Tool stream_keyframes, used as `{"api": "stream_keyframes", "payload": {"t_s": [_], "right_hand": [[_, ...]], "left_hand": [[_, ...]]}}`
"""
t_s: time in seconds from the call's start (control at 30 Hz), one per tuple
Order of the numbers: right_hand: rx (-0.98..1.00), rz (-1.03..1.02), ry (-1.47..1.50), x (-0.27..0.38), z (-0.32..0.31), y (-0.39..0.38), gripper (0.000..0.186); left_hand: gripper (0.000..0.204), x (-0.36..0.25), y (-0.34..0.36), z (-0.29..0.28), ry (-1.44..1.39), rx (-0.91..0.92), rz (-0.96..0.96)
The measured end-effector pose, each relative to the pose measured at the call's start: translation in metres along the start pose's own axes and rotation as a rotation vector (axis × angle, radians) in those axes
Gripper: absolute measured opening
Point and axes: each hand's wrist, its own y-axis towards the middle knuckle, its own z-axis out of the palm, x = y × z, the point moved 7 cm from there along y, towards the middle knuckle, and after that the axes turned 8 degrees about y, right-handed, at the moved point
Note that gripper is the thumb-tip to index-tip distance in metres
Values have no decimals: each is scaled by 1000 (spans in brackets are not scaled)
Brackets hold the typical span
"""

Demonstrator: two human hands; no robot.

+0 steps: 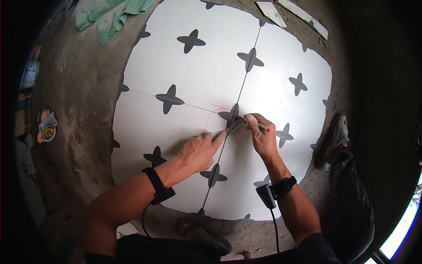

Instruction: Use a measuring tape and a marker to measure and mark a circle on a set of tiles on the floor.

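White floor tiles (145, 114) with dark grey four-petal motifs lie joined edge to edge below me. Near their shared corner, my left hand (195, 154) presses a short ruler (234, 126) slantwise against the surface, its fingers closed around the near end. My right hand (262, 136) grips a pen (263, 127) with a red end, its hidden tip close to the ruler's far end. Thin red lines (207, 122), partly curved like a circle, are drawn around the corner, some hidden by my hands.
A tape measure (49, 132) lies on the rough concrete floor (72, 83) at the left. Green cloth (116, 20) is at the upper left. White tile offcuts (303, 18) rest at the upper right. My slippered foot (338, 136) stands beside the tiles' right edge.
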Motion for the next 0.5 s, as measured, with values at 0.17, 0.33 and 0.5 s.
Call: {"api": "stream_keyframes", "payload": {"t_s": [0.17,0.33,0.5], "right_hand": [[-4,-13,-15,0,4,1,56],[31,0,-57,-4,7,5,54],[-43,-170,-18,17,3,-1,47]], "left_hand": [[90,1,-1,5,13,-30,-19],[92,-2,-2,6,24,-94,-9],[95,-1,-1,4,-9,-125,-30]]}}
